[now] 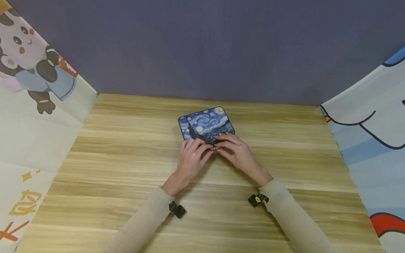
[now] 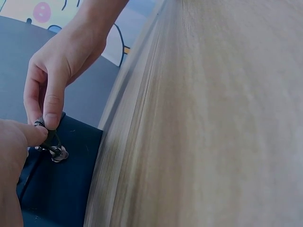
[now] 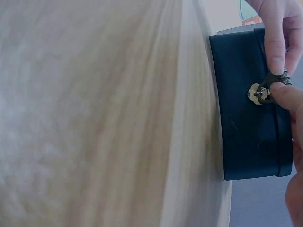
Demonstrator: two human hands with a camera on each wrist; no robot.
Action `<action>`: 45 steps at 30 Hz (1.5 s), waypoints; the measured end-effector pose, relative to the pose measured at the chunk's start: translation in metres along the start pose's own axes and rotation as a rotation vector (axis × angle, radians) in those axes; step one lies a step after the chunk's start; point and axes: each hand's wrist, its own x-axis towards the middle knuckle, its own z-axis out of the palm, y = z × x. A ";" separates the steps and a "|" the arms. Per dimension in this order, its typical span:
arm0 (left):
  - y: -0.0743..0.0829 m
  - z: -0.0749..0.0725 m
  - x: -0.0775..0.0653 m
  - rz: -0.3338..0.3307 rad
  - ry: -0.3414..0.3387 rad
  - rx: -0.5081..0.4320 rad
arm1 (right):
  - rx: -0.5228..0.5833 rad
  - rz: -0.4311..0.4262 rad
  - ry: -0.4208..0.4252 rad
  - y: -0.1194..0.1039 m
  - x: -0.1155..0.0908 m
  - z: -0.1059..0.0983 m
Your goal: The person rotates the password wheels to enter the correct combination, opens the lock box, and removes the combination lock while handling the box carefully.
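A tin box with a swirling blue night-sky painting on its lid (image 1: 207, 123) stands on the table, its plain dark front (image 3: 246, 137) facing me. At the front seam is a shiny metal clasp (image 3: 254, 97), and a small dark bronze padlock (image 3: 271, 79) hangs through it. My left hand (image 1: 191, 158) pinches the padlock from the left, its thumb against the body. From the right, my right hand (image 1: 240, 154) pinches it too, thumb in front and fingers behind. The fingertips nearly meet and hide much of the padlock.
The wood-grain table (image 1: 126, 140) reaches a dark grey-blue panel (image 1: 205, 52) behind the box. Cartoon-printed sheets stand at the left (image 1: 41, 123) and right (image 1: 364, 140). Small black cameras (image 1: 177, 209) sit at both wrists.
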 end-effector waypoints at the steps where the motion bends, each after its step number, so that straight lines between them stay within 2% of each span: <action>1: 0.000 0.000 0.000 0.001 0.000 0.000 | 0.000 0.002 -0.002 0.000 0.000 0.000; 20: 0.000 0.000 0.000 -0.001 -0.011 0.003 | 0.003 0.033 -0.025 -0.002 -0.001 -0.001; 45: -0.001 0.000 0.000 0.004 -0.015 0.017 | 0.008 0.009 -0.011 -0.001 0.001 -0.001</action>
